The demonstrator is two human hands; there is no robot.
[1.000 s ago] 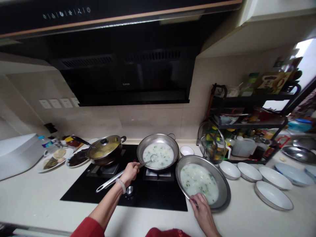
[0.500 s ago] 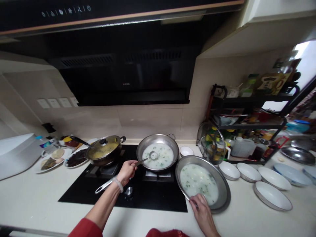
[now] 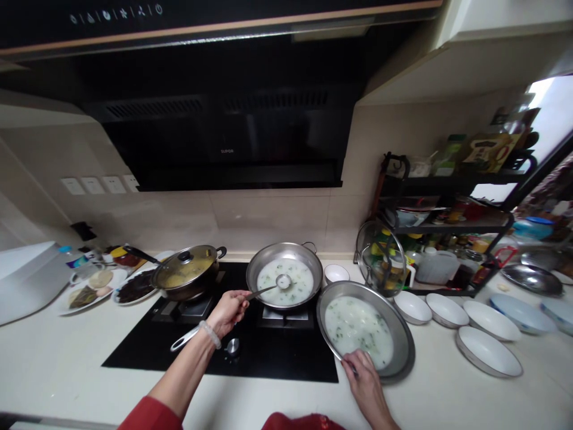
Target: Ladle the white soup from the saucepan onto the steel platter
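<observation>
My left hand (image 3: 230, 310) is closed round the long metal handle of a ladle (image 3: 264, 289). The ladle's bowl sits in the white soup with green flecks inside a steel pot (image 3: 314, 269) on the right burner. My right hand (image 3: 364, 382) grips the near rim of a wide steel basin (image 3: 400, 334), which stands on the counter beside the stove and holds the same white soup.
A lidded pot (image 3: 187, 272) of yellow food sits on the left burner of the black cooktop (image 3: 143, 349). Plates of food (image 3: 96, 286) lie at the left. A small white bowl (image 3: 336, 273), a glass lid (image 3: 380, 257), several white bowls (image 3: 487, 352) and a black rack (image 3: 447, 227) stand to the right.
The ladle's bowl has shifted a little right and toward the middle of the pot. My right hand has stayed on the basin's rim.
</observation>
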